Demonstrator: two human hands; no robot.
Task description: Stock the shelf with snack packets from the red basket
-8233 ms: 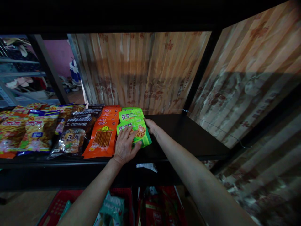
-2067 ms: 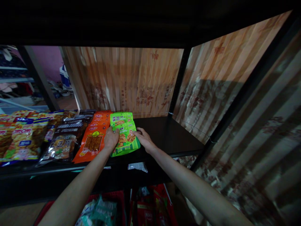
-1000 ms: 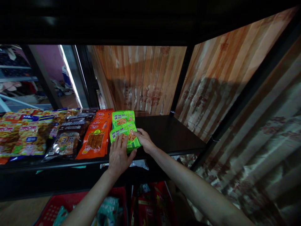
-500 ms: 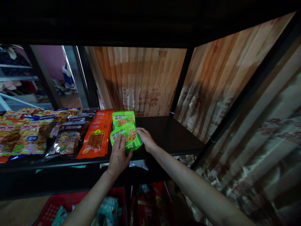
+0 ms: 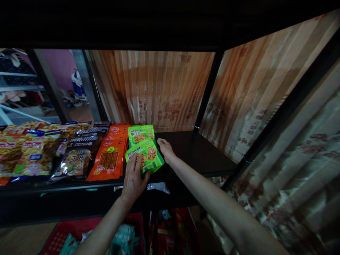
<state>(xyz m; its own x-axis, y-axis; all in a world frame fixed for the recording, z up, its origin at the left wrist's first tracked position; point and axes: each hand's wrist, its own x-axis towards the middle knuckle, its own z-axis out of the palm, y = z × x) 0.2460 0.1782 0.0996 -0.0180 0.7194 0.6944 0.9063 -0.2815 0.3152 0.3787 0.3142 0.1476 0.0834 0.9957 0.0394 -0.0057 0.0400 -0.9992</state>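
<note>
A bright green snack bag [image 5: 150, 154] lies slightly tilted at the front of the black shelf, overlapping a second green snack bag [image 5: 140, 133] behind it. My left hand [image 5: 134, 180] is on the front bag's lower left, with fingers across its face and the thumb by its bottom edge. Just right of the bags, my right hand [image 5: 165, 148] has its fingers stretched out and holds nothing. A small gap parts it from the front bag. Orange snack packets [image 5: 108, 156] lie in an overlapping row directly left of the green bags.
Dark potato-chip bags [image 5: 75, 156] and colourful puffed-snack bags [image 5: 34, 154] fill the shelf [image 5: 202, 152] farther left. Black posts and a patterned curtain [image 5: 164, 88] border the back and right. Below stand a red basket [image 5: 66, 226] with teal packets and a container of red packets [image 5: 170, 233].
My right hand has come off the front green bag and moved slightly right. The front bag's right side has tipped down a little. My left hand stays on it.
</note>
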